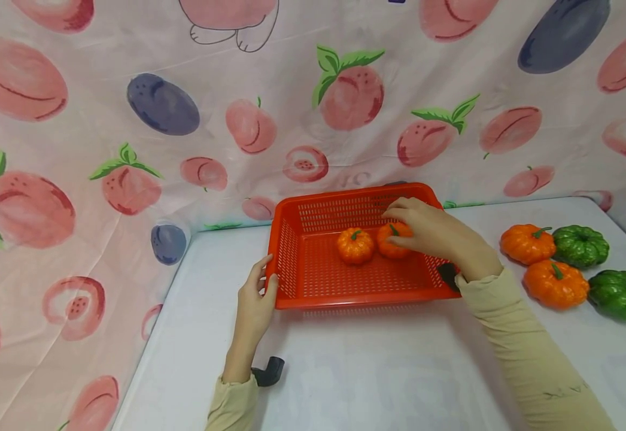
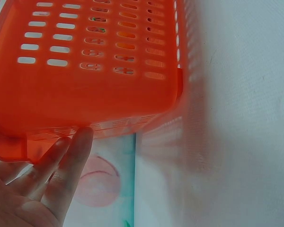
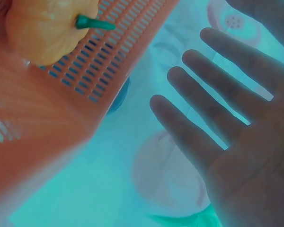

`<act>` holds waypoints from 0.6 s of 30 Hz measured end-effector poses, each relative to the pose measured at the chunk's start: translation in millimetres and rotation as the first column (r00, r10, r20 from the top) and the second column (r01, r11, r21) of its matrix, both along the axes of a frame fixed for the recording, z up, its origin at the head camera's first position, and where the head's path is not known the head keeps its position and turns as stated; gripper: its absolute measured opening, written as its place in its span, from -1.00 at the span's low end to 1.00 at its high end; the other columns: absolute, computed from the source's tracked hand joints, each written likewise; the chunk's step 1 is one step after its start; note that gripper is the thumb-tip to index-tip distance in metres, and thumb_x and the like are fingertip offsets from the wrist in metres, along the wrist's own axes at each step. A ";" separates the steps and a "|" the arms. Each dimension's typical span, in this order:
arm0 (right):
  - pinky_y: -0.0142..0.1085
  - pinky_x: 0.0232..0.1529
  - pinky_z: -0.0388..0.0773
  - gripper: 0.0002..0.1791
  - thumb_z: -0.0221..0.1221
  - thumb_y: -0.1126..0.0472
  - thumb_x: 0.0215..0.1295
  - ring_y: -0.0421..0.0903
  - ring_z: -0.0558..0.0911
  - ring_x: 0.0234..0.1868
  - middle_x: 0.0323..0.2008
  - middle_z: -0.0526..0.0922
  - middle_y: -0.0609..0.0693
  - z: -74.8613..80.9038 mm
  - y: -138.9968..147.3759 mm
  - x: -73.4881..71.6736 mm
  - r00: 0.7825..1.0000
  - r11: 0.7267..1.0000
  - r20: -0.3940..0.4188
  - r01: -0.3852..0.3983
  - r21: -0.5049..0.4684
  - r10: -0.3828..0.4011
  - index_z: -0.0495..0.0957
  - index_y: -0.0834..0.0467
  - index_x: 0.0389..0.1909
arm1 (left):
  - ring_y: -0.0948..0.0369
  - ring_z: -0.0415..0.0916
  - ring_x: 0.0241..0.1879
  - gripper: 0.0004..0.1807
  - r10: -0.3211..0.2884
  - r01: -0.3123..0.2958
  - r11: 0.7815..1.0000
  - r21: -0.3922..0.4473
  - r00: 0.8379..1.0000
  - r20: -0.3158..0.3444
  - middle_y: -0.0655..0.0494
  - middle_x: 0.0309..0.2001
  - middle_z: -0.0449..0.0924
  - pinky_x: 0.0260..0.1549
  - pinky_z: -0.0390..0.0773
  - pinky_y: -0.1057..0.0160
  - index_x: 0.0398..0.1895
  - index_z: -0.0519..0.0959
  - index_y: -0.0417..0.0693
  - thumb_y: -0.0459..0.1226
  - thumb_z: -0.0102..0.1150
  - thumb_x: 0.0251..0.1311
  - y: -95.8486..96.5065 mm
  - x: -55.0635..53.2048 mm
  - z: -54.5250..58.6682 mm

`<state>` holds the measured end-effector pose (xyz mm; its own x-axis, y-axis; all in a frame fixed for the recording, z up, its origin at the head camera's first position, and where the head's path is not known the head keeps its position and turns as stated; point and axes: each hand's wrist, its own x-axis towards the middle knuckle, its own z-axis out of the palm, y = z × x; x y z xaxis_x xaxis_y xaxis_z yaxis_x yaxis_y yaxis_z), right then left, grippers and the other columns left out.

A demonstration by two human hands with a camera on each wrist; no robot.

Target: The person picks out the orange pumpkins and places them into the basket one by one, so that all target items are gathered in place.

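A red-orange plastic basket [image 1: 356, 301] with slotted walls stands against the patterned backdrop. Two small orange toy pumpkins lie in it: one pumpkin [image 1: 355, 248] near the middle, the other pumpkin [image 1: 391, 250] to its right. My left hand [image 1: 255, 305] touches the basket's left end at the rim, its fingers fairly straight in the left wrist view. Above the right-hand pumpkin is my right hand [image 1: 434, 230], partly covering it in the head view. The right wrist view shows that hand's fingers [image 3: 187, 125] straight and spread, apart from an orange pumpkin [image 3: 52, 30] in the basket.
To the right of the basket, two orange pumpkins [image 1: 556, 285] and two green pumpkins [image 1: 622, 295] sit grouped on the white table [image 1: 367, 365]. A fruit-print cloth [image 1: 291, 78] hangs close behind the basket. Black wrist mounts [image 1: 270, 371] show beside both forearms.
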<state>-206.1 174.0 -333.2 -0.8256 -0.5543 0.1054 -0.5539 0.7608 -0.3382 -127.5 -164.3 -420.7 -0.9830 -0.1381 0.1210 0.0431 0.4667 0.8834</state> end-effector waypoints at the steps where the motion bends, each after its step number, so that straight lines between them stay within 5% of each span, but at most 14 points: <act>1: 0.07 0.24 0.44 -0.51 0.37 0.18 0.22 0.19 0.45 0.22 0.14 0.52 0.22 -0.1 2.1 1.2 1.000 1.000 -0.001 0.001 -0.003 -0.001 0.56 0.30 0.13 | 0.03 0.62 -0.02 -0.52 0.000 0.000 1.000 -0.001 1.000 -0.001 -0.05 0.16 0.56 -0.21 0.72 0.07 0.38 0.39 0.17 -0.27 0.02 0.43 -0.1 -0.1 0.0; 18: 0.12 0.19 0.47 -0.49 0.34 0.13 0.25 0.20 0.50 0.16 0.13 0.50 0.24 4.0 29.2 16.0 0.998 1.000 -0.047 0.030 0.000 -0.030 0.55 0.31 0.14 | 0.03 0.61 -0.01 -0.52 0.006 -0.006 1.000 -0.005 1.000 0.020 -0.04 0.20 0.54 -0.19 0.72 0.07 0.39 0.38 0.18 -0.24 0.02 0.43 0.8 0.8 1.1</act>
<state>-190.1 203.2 -329.2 -0.8360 -0.5296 0.1435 -0.5461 0.7776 -0.3118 -126.7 -163.5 -419.7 -0.9844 -0.1432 0.1020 0.0229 0.4709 0.8819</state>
